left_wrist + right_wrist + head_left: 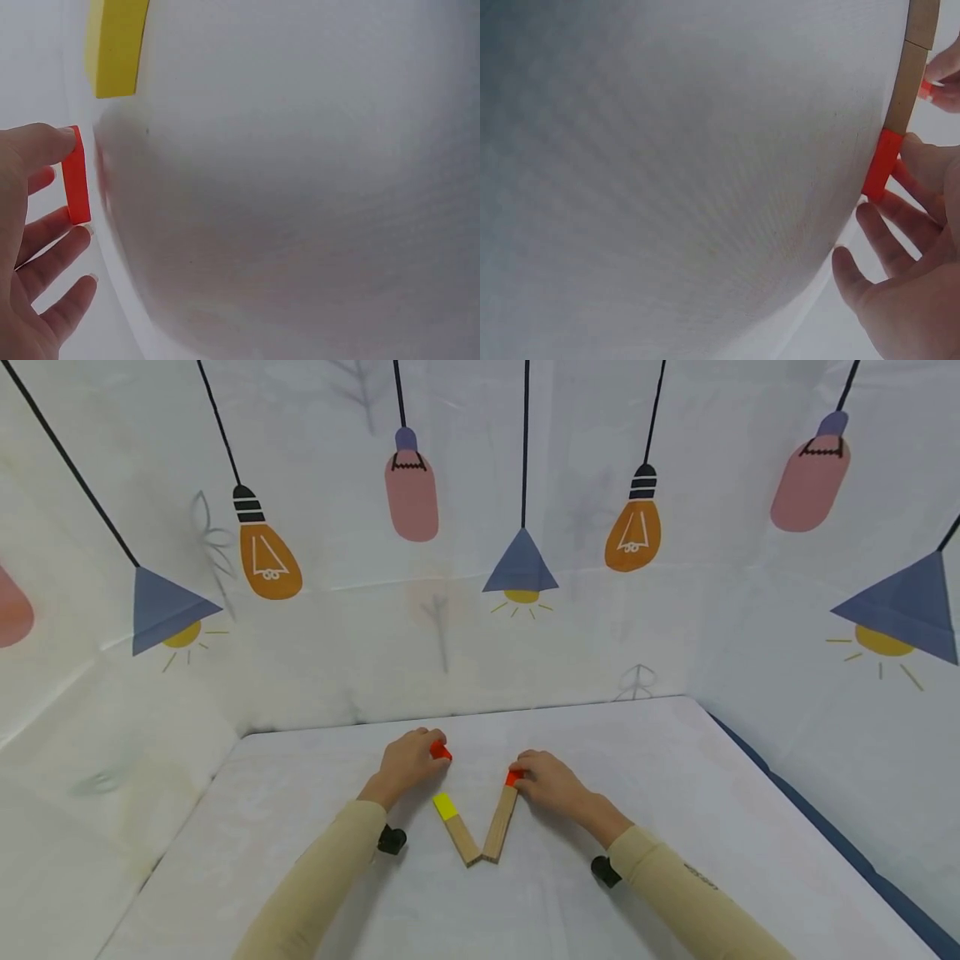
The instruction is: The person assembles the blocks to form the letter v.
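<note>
My left hand (408,760) pinches a small red block (75,184) between thumb and fingers, just above and left of a yellow block (445,806). That yellow block tops a plain wooden strip (463,841) lying on the table. A second wooden strip (500,827) leans the other way, and the two meet at their near ends in a V. At the far end of this right strip sits another red block (883,163), end to end with the wood. My right hand (551,783) pinches it with thumb and fingertips; the remaining fingers spread out behind.
A white-covered table (615,893) spreads around the blocks, with its far edge just beyond the hands. White cloth walls (337,635) printed with hanging lamps enclose the back and sides. A black wrist device (392,840) hangs beneath the left wrist, another (606,871) beneath the right.
</note>
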`<state>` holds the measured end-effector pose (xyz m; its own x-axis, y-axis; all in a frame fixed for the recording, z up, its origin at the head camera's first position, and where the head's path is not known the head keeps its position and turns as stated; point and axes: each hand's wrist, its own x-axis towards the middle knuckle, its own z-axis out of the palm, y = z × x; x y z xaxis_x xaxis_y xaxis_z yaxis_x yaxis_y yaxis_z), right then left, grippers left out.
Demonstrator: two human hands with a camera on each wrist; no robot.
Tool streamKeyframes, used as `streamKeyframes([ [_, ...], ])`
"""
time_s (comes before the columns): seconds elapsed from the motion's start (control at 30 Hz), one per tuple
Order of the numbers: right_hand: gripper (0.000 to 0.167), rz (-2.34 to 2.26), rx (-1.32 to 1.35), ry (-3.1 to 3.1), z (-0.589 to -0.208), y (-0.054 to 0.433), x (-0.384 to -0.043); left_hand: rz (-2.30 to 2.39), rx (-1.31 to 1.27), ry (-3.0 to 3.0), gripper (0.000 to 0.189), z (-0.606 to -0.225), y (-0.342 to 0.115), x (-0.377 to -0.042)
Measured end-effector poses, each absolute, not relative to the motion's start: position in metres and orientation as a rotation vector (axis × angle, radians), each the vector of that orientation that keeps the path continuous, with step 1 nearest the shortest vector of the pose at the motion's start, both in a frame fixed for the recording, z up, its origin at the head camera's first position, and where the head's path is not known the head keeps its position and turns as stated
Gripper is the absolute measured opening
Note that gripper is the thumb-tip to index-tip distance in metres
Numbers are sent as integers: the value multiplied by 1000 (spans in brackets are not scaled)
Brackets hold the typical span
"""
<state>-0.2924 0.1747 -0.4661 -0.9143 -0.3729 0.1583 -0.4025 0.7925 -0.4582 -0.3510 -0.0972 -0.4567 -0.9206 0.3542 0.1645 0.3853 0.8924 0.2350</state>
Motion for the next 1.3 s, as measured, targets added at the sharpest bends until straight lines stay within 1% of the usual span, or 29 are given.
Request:
streamKeyframes([
  [0.47, 26, 744, 619, -2940, -464, 175, -292, -450, -566, -2930, 36, -453, -101, -342],
  [0.73, 25, 748, 643, -2916, -461, 175, -290, -435, -551, -2919, 33, -460, -107, -338],
  [1.07, 26, 731, 621, -2925, -462, 175, -292, -504, -518, -2945, 32, -459, -109, -330],
  [1.3, 26, 726, 624, -2935, -465, 176, -294, -498, -545, -2952, 29, -460, -110, -326],
])
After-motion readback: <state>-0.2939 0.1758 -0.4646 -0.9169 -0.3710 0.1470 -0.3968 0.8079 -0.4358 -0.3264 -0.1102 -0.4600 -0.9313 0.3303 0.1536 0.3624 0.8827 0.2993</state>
